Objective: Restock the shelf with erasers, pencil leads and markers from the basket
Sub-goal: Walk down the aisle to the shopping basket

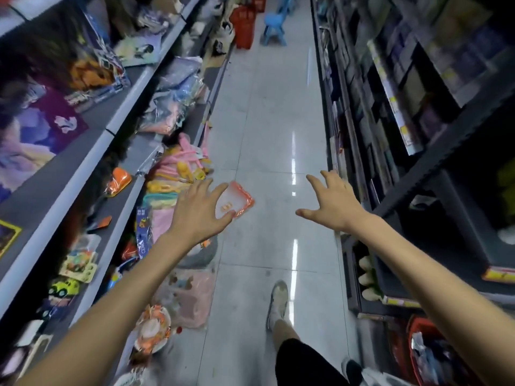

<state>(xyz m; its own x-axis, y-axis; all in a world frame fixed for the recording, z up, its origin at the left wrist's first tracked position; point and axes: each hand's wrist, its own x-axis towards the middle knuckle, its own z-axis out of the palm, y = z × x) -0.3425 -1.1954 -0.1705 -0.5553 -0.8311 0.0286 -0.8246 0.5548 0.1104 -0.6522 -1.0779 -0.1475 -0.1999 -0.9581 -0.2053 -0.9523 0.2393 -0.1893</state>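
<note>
Left hand [199, 210] and right hand [333, 203] are held out over the aisle floor [264, 135], fingers spread, nothing gripped. Red basket [411, 344] is noted near right, beneath the dark shelf [434, 162].

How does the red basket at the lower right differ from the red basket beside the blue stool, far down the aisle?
The near red basket sits by the right shelf; the far red basket stands on the aisle's left side, beside the blue stool. The near one is cut by the picture edge and holds packaged goods; the far one's contents cannot be seen. Both are red.
</note>
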